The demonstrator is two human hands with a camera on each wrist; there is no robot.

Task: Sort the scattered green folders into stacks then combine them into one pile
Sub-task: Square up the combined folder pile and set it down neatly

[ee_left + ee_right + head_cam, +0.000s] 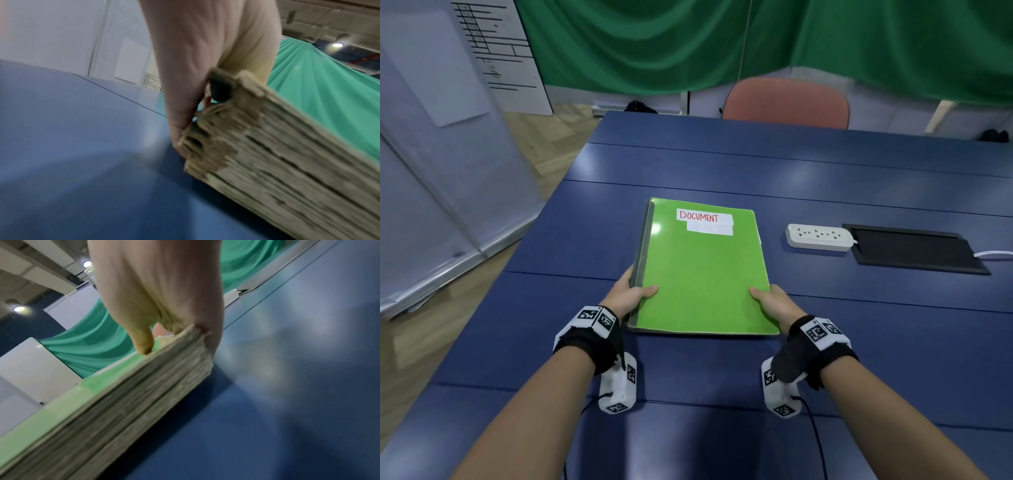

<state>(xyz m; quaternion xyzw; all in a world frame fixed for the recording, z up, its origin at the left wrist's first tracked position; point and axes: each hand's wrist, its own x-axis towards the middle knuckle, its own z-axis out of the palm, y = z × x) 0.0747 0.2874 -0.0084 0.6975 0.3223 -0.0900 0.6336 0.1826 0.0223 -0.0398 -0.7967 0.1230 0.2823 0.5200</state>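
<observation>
One pile of green folders [702, 270] lies in the middle of the blue table [859, 192], the top one bearing a white label that reads DOCUMENT. My left hand [631, 291] grips the pile's near left corner, thumb on the top cover and fingers down its side. My right hand [770, 301] grips the near right corner the same way. The left wrist view shows the pile's worn paper edges [277, 162] against my left hand [185, 113]. In the right wrist view my right hand [164, 321] has its thumb on the green cover [51, 415] and fingers at the stack's side.
A white power strip [820, 237] and a black flat tray [914, 248] lie to the right of the pile. A pink chair [786, 102] stands at the far edge. Green curtains hang behind; a translucent panel stands to the left.
</observation>
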